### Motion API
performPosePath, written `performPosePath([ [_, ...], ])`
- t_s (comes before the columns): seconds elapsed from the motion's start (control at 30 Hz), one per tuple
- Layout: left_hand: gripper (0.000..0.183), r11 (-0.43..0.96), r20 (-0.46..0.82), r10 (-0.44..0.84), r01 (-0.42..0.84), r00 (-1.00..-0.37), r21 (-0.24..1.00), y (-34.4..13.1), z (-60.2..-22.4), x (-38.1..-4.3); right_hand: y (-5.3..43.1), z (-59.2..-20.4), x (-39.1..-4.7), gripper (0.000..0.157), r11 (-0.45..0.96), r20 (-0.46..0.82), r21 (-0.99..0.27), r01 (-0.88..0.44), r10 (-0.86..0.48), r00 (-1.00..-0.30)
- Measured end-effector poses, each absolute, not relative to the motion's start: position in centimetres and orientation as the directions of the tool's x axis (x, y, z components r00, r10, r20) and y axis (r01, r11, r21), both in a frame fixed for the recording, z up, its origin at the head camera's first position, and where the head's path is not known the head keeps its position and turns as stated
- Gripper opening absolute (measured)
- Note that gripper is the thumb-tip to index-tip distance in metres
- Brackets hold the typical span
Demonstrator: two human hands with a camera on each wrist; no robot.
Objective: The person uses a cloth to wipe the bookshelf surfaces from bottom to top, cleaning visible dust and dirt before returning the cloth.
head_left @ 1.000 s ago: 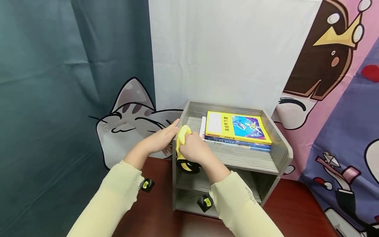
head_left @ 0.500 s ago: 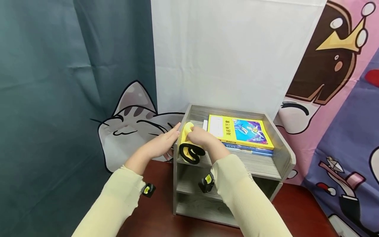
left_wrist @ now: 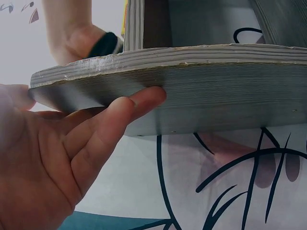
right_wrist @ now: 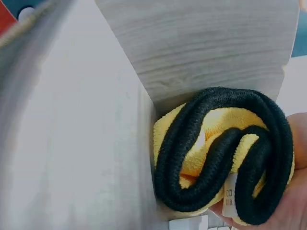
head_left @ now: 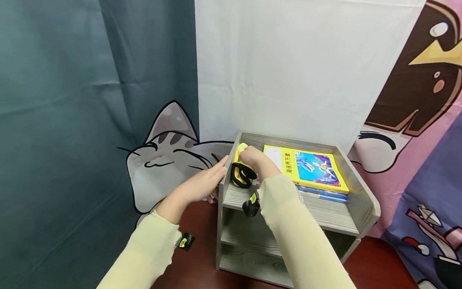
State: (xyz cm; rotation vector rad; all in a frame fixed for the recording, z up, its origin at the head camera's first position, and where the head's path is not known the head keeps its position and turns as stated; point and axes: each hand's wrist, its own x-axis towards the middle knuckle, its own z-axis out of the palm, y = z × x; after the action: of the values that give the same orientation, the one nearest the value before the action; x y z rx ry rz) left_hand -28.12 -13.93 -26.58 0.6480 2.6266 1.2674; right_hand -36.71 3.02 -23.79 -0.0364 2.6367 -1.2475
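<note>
My right hand (head_left: 257,157) grips a bunched yellow cloth (right_wrist: 196,155) with black edging. In the right wrist view the cloth lies in the corner between the grey wood-grain side panel and the shelf board; a small white tag shows on it. Most right-hand fingers are hidden behind it. My left hand (head_left: 202,182) rests against the outer face of the small shelf unit's (head_left: 221,224) left side, its fingers fairly straight. In the left wrist view, left fingertips (left_wrist: 152,98) touch that panel (left_wrist: 230,91) below its edge.
A stack of books, topped by a yellow-covered book (head_left: 314,168), lies on the top shelf right of the cloth. Lower compartments (head_left: 249,228) open to the front. The unit stands on a dark red table (head_left: 198,241), with printed curtains (head_left: 159,172) behind and beside it.
My right hand has carried the cloth back and up from the unit's front left edge, along the inside of the left panel. The left hand stays at the panel while the head view shifts.
</note>
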Motion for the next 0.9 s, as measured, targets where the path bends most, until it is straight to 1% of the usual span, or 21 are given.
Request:
performPosePath([
  [0.13, 0.050, 0.567, 0.058, 0.444, 0.331, -0.894, 0.754, -13.6, -26.2, -27.8, 3.3, -23.5, -37.6, 0.031, 0.617, -0.198, -0.783, 0.086, -0.116, -0.973],
  [0.33, 0.045, 0.596, 0.077, 0.462, 0.373, -0.884, 0.711, -13.4, -26.1, -27.3, 3.6, -23.9, -39.2, 0.036, 0.702, -0.167, -0.710, 0.053, -0.095, -0.981],
  [0.4, 0.045, 0.592, 0.078, 0.458, 0.370, -0.885, 0.716, -13.4, -26.3, -27.1, 3.7, -24.2, -39.7, 0.043, 0.708, -0.162, -0.703, 0.061, -0.076, -0.984],
  [0.47, 0.046, 0.590, 0.078, 0.453, 0.365, -0.888, 0.720, -13.5, -26.6, -27.1, 3.7, -24.5, -40.0, 0.048, 0.681, -0.158, -0.727, 0.081, -0.051, -0.986],
  [0.53, 0.047, 0.583, 0.082, 0.449, 0.361, -0.890, 0.728, -13.5, -26.8, -27.1, 3.7, -24.8, -40.2, 0.047, 0.641, -0.141, -0.762, 0.092, -0.025, -0.990],
  [0.57, 0.048, 0.579, 0.088, 0.445, 0.362, -0.891, 0.730, -13.6, -26.8, -27.1, 3.7, -24.8, -40.2, 0.045, 0.620, -0.131, -0.779, 0.093, -0.015, -0.991],
  [0.63, 0.050, 0.570, 0.092, 0.436, 0.354, -0.895, 0.742, -13.6, -26.9, -27.2, 3.6, -24.9, -40.3, 0.036, 0.583, -0.117, -0.807, 0.092, -0.005, -0.993],
  [0.73, 0.055, 0.564, 0.069, 0.420, 0.320, -0.905, 0.761, -13.6, -26.9, -27.4, 3.6, -24.6, -40.2, 0.031, 0.536, -0.106, -0.841, 0.080, -0.017, -0.994],
  [0.8, 0.058, 0.570, 0.048, 0.417, 0.302, -0.908, 0.764, -13.6, -27.0, -27.5, 3.7, -24.3, -40.3, 0.032, 0.491, -0.097, -0.868, 0.071, -0.028, -0.995],
  [0.9, 0.058, 0.579, 0.055, 0.422, 0.316, -0.905, 0.752, -13.6, -27.1, -27.8, 3.7, -23.8, -40.4, 0.036, 0.446, -0.070, -0.894, 0.047, -0.036, -0.997],
])
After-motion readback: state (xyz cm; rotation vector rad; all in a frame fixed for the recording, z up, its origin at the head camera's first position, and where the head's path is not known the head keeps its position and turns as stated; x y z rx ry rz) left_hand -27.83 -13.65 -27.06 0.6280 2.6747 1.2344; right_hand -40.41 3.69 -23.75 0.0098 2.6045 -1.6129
